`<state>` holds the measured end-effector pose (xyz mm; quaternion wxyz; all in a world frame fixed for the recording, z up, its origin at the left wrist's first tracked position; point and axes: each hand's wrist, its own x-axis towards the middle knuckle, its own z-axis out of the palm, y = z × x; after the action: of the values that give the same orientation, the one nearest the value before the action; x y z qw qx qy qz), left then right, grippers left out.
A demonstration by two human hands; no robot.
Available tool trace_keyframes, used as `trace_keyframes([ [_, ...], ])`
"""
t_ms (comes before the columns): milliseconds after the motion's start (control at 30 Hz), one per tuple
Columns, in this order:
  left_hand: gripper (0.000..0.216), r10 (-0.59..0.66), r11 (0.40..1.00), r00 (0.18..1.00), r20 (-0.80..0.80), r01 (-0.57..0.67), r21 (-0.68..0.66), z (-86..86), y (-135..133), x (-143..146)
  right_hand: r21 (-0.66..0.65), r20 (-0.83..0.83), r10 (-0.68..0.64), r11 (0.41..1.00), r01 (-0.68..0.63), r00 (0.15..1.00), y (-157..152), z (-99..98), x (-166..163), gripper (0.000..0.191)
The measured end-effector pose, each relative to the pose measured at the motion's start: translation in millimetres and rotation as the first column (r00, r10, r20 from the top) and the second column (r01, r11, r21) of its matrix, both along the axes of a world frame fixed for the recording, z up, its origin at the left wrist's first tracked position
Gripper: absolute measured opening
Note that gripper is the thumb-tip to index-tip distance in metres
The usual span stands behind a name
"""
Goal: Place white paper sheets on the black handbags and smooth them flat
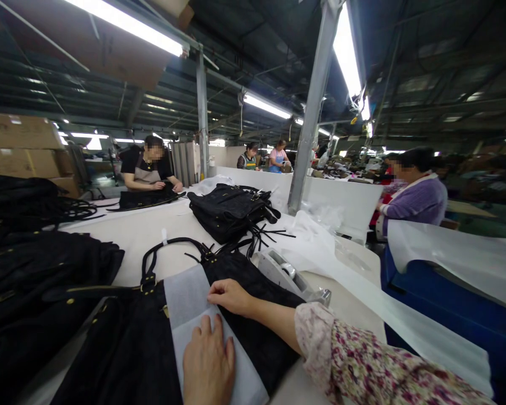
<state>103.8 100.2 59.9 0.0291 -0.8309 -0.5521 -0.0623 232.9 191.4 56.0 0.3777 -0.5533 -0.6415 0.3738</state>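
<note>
I press my left hand (208,363) and right hand (231,296), both open flat, on soft white sheet (194,315) over black suede handbag (253,281), pale table (152,236).

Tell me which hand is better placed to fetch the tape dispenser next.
Right, probably. The right hand rests at the edge of the white sheet on the black bag, nearest the tape dispenser. The left hand lies flat on the sheet, farther away.
</note>
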Motion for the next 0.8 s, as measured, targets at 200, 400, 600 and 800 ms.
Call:
trace_keyframes([
  [200, 0.048, 0.018, 1.0, 1.0, 0.002, -0.018, -0.002, -1.5, -1, 1, 0.221, 0.171, -0.125, 0.972, 0.085, 0.977, 7, -8.0, -2, 0.015],
  [400, 0.047, 0.034, 0.999, 0.999, -0.004, -0.034, -0.004, 0.1, -1, 4, 0.227, 0.266, -0.221, 0.961, 0.162, 0.939, 25, -8.1, -4, 0.032],
  [600, 0.047, 0.026, 0.999, 1.0, 0.017, -0.026, -0.038, -0.2, -2, 2, 0.112, 0.359, -0.142, 0.988, 0.108, 0.923, 34, 2.5, 0, 0.032],
  [800, 0.048, 0.034, 0.999, 0.999, 0.026, -0.033, -0.033, -2.2, 0, 3, -0.008, 0.427, -0.115, 0.991, 0.131, 0.897, 54, 8.7, -5, 0.035],
])
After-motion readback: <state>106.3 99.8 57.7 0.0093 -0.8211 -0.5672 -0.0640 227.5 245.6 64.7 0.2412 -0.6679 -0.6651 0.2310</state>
